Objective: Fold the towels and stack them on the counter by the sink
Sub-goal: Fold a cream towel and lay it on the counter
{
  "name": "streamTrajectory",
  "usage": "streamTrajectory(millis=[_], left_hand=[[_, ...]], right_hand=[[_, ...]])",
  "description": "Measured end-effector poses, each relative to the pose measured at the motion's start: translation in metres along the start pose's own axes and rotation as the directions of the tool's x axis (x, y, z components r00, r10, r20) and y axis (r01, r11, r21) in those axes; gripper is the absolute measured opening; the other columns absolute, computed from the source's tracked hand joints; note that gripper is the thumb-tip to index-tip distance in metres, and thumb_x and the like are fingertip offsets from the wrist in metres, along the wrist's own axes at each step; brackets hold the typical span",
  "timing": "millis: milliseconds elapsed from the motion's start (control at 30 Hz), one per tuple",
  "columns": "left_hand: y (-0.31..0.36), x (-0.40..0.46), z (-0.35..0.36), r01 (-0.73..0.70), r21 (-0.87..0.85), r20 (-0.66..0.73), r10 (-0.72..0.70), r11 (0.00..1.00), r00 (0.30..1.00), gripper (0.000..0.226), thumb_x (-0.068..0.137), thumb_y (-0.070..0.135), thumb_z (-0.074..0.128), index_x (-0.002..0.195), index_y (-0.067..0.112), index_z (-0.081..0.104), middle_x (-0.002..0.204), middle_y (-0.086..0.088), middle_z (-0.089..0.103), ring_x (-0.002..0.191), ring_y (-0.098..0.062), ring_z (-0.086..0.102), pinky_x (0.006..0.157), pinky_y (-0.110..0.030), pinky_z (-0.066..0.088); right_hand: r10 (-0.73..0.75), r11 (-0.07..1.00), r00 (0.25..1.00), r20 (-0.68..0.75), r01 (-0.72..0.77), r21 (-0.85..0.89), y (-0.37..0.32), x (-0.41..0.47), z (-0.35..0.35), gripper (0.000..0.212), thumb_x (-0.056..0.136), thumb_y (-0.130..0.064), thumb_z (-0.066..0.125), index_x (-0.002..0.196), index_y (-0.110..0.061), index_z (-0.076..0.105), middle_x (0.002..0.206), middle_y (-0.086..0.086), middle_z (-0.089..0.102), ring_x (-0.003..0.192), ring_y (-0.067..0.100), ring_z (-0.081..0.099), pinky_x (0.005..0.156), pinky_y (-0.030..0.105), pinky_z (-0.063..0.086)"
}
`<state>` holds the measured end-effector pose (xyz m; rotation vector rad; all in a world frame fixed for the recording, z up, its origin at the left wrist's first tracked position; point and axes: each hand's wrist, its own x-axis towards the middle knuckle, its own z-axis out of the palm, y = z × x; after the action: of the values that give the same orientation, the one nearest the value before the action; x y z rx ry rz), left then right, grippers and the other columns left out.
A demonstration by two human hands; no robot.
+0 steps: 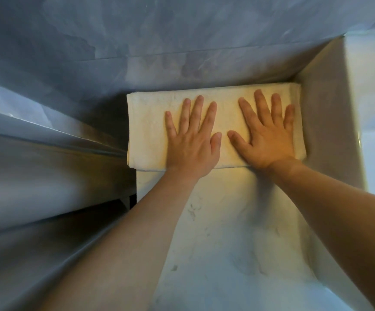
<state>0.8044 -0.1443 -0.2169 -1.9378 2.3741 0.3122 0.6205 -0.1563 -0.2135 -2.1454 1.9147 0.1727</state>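
Observation:
A folded cream towel (146,126) lies flat at the far end of the pale marbled counter (226,232), against the back wall. My left hand (192,142) presses down on its middle with straight, spread fingers. My right hand (266,135) presses flat on its right half the same way. The towel's left end sticks out a little past the counter's left edge. Its right end almost touches the side of the white sink.
The tall white side of the sink (330,131) rises along the counter's right. A grey marbled wall (159,41) closes the back. Left of the counter the surface drops off to grey ledges (47,164) with a dark gap below.

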Motion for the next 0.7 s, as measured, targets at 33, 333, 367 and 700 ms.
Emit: streamTrajectory(millis=[33,333,367,700], left_hand=[[-0.002,0.002,0.0,0.007,-0.006,0.001,-0.007,1.0,1.0,0.066,0.099,0.051,0.019,0.158,0.027,0.003,0.166,-0.004,-0.004,0.152,-0.027,-0.009,0.117,-0.063,0.0],[-0.058,0.005,-0.004,0.124,0.003,-0.02,-0.124,0.992,0.992,0.072,0.098,0.06,0.016,0.158,0.024,-0.002,0.166,-0.003,-0.007,0.152,-0.026,-0.012,0.12,-0.058,0.001],[-0.063,0.002,-0.005,0.138,0.002,-0.023,-0.138,0.99,0.99,0.072,0.098,0.06,0.015,0.158,0.023,-0.002,0.166,-0.002,-0.007,0.152,-0.025,-0.012,0.121,-0.057,0.0],[-0.082,-0.009,-0.002,0.19,-0.021,-0.042,-0.19,0.982,0.981,0.08,0.097,0.059,0.016,0.157,0.01,-0.004,0.166,-0.006,-0.009,0.152,-0.021,-0.013,0.123,-0.048,-0.004]], right_hand=[[0.0,1.0,1.0,0.001,0.0,0.006,0.004,0.002,-0.001,0.078,0.086,-0.073,0.013,0.154,-0.038,-0.003,0.163,0.0,-0.01,0.148,0.032,-0.015,0.117,0.055,-0.01],[0.054,0.997,0.995,-0.087,-0.048,0.06,0.021,0.006,0.003,0.074,0.091,-0.064,0.015,0.156,-0.029,0.01,0.163,0.011,-0.002,0.149,0.032,-0.004,0.12,0.047,-0.003],[0.058,0.997,0.994,-0.088,-0.053,0.063,0.022,0.005,0.003,0.074,0.091,-0.064,0.016,0.156,-0.028,0.01,0.163,0.012,-0.002,0.149,0.033,-0.004,0.119,0.046,-0.003],[0.057,0.997,0.992,-0.112,-0.051,0.054,0.018,0.005,0.007,0.075,0.09,-0.065,0.023,0.155,-0.029,0.013,0.163,0.013,-0.002,0.148,0.036,-0.005,0.118,0.045,-0.005]])
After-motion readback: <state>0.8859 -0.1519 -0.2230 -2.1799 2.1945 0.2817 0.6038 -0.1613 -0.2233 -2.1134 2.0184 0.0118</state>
